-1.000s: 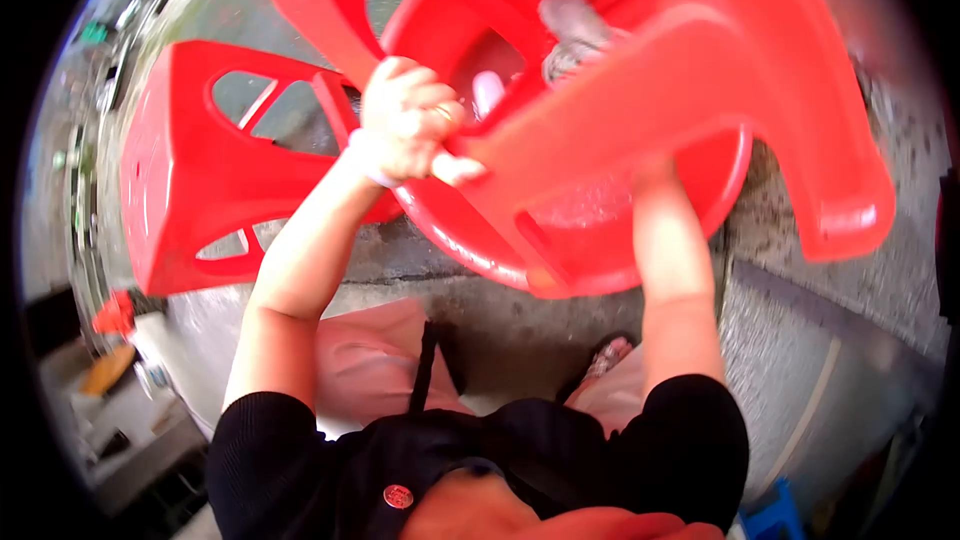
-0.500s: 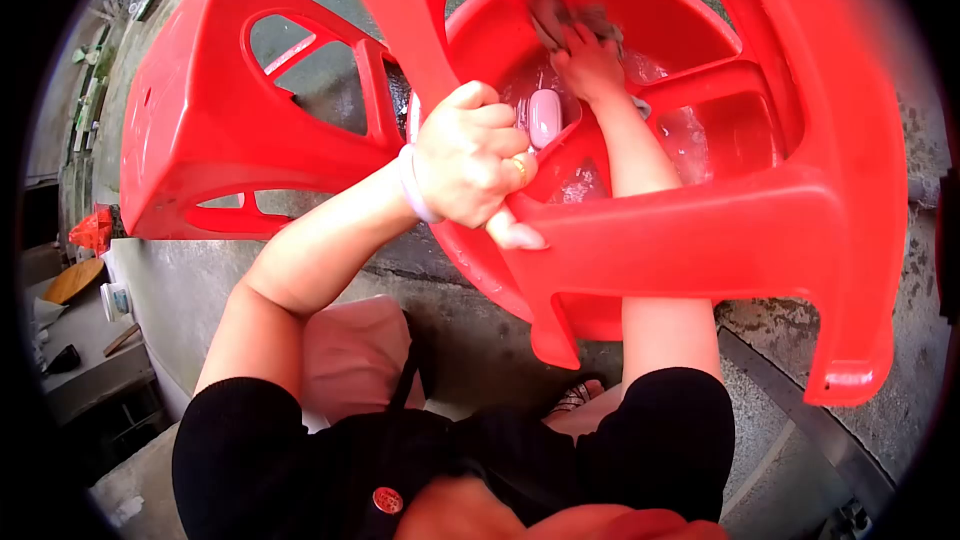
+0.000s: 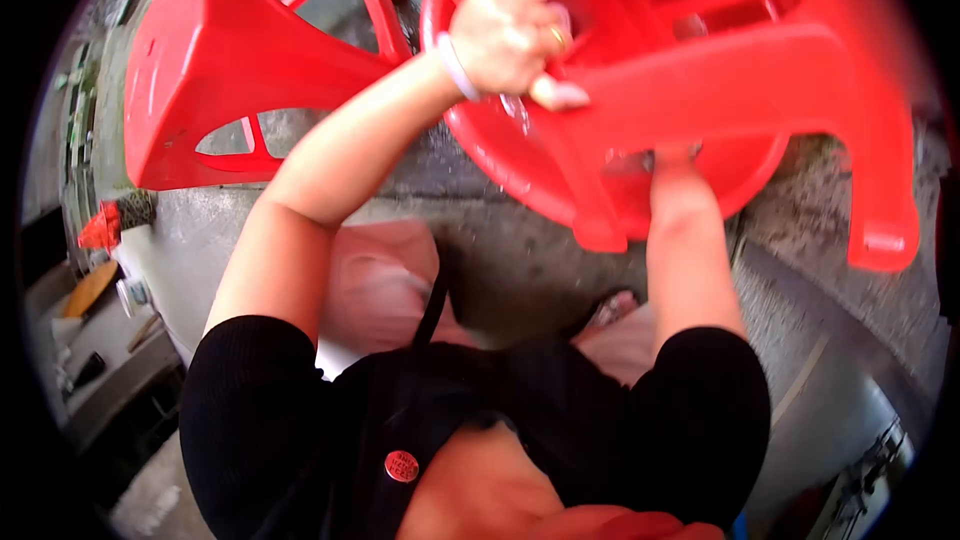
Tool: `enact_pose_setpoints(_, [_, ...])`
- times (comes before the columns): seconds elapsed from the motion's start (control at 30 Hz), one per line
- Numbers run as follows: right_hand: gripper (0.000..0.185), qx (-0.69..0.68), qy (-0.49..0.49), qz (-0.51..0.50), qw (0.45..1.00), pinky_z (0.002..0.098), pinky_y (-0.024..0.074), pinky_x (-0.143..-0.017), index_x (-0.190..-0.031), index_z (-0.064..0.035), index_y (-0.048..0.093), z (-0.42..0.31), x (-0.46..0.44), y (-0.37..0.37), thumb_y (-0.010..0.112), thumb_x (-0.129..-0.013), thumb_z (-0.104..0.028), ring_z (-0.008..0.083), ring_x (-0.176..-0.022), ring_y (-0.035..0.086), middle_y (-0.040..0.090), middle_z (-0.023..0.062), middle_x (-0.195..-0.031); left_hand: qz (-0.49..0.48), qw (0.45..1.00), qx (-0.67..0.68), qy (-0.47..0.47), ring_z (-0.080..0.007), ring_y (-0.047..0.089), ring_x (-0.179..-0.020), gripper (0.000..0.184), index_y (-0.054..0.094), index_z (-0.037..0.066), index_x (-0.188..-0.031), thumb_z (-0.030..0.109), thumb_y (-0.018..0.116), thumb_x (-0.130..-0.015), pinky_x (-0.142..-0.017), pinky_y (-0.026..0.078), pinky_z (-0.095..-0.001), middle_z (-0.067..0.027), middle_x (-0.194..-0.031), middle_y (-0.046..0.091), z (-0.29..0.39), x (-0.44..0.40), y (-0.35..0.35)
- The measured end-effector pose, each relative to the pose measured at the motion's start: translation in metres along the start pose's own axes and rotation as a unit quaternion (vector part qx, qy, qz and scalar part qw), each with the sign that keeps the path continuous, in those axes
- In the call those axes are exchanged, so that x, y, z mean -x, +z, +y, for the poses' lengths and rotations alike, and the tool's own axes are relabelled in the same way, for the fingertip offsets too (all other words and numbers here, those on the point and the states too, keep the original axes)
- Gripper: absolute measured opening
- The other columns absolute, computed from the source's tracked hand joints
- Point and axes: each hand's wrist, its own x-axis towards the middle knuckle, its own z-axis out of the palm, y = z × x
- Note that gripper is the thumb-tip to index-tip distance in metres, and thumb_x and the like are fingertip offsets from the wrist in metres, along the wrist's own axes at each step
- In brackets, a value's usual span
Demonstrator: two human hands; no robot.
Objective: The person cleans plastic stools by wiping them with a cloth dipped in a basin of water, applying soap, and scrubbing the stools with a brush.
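Note:
My left hand (image 3: 510,30), with a ring and a pale wristband, is wrapped round a leg of a red plastic stool (image 3: 740,90). The stool is tipped over a red basin (image 3: 510,175) that has wet, shiny walls inside. My right forearm passes down behind the stool's lower bar, and only the wrist end of my right hand (image 3: 680,153) shows in the gap beneath it. The fingers, and whatever they touch, are hidden by the stool.
A second red stool (image 3: 180,70) lies on its side to the left of the basin. Wet concrete floor (image 3: 520,260) runs beneath. At the far left are an orange-red bag (image 3: 100,227) and a low counter (image 3: 110,370) with small items. A metal-edged slab (image 3: 830,310) lies at the right.
The view has tilted down, so stool and basin sit higher. My right hand, earlier with a grey-brown cloth at the basin's far side, has drawn back nearer me behind the stool's bar.

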Motion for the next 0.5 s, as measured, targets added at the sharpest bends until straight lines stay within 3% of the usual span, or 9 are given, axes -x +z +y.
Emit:
enact_pose_setpoints(0.07, [0.048,-0.206,0.027,-0.091,0.974,0.0491,0.0425,-0.091,-0.124,-0.0037,0.054,0.011,0.002,0.012,0.06,-0.083,-0.029,0.0343,-0.106,0.051,0.054,0.0139,-0.117,0.011,1.0,-0.013,0.024,-0.0179,0.051,-0.058,0.053,0.053,0.013,-0.055,0.063,0.066,-0.065,-0.062,0.039,-0.0341,-0.0005,-0.059,0.048,-0.005,0.011,0.003])
enact_pose_setpoints(0.17, [0.047,-0.502,0.055,-0.196,0.841,0.0485,0.0452,-0.087,-0.122,-0.0027,0.054,0.008,0.02,0.02,0.06,-0.082,-0.027,0.0336,-0.1,0.055,0.058,0.0132,-0.11,-0.216,0.975,-0.02,-0.052,-0.026,0.055,-0.079,0.054,0.057,0.009,-0.088,0.058,0.069,-0.068,-0.081,0.039,-0.0424,-0.0088,-0.079,0.056,-0.005,0.01,0.002])
enact_pose_setpoints(0.2, [0.046,-0.566,0.041,-0.22,0.793,0.0482,0.0461,-0.085,-0.121,-0.0023,0.054,0.0,0.023,0.022,0.06,-0.082,-0.027,0.0334,-0.098,0.056,0.06,0.013,-0.107,0.05,0.998,-0.008,0.04,-0.0178,0.051,-0.061,0.054,0.054,0.013,-0.056,0.065,0.064,-0.066,-0.063,0.038,-0.0349,-0.0005,-0.059,0.049,-0.014,0.023,0.018])
enact_pose_setpoints(0.23, [0.046,-0.608,0.006,-0.238,0.757,0.048,0.047,-0.084,-0.121,-0.002,0.055,-0.008,0.021,0.024,0.06,-0.082,-0.026,0.0331,-0.096,0.057,0.062,0.0127,-0.105,0.02,0.999,-0.009,0.024,-0.0179,0.051,-0.062,0.055,0.055,0.012,-0.057,0.066,0.063,-0.067,-0.065,0.039,-0.0351,-0.0007,-0.06,0.049,-0.012,0.025,0.02])
enact_pose_setpoints(0.3, [0.043,-0.642,-0.03,-0.266,0.718,0.0428,0.0486,-0.08,-0.121,-0.0022,0.055,-0.057,0.07,-0.03,0.061,-0.084,-0.024,0.0288,-0.092,0.059,0.063,0.0121,-0.103,0.001,1.0,-0.007,0.013,-0.0188,0.05,-0.062,0.057,0.056,0.011,-0.058,0.067,0.062,-0.068,-0.069,0.039,-0.0359,-0.0006,-0.059,0.049,-0.006,0.018,0.022])
enact_pose_setpoints(0.4, [0.039,-0.641,-0.123,-0.28,0.704,0.035,0.0511,-0.074,-0.121,-0.0024,0.055,-0.109,0.136,-0.097,0.062,-0.087,-0.02,0.0222,-0.087,0.062,0.064,0.0111,-0.101,0.018,1.0,0.016,0.002,-0.0221,0.049,-0.069,0.054,0.055,0.012,-0.066,0.066,0.063,-0.068,-0.075,0.039,-0.0394,-0.002,-0.066,0.048,-0.007,0.029,0.02])
enact_pose_setpoints(0.5, [0.036,-0.582,-0.218,-0.249,0.743,0.0306,0.0511,-0.075,-0.124,-0.003,0.054,-0.133,0.135,-0.115,0.059,-0.091,-0.017,0.0185,-0.086,0.063,0.065,0.0104,-0.103,-0.01,0.999,0.01,-0.034,-0.0252,0.048,-0.075,0.06,0.052,0.01,-0.073,0.069,0.06,-0.068,-0.079,0.039,-0.0406,-0.0053,-0.074,0.046,-0.004,0.034,0.015])
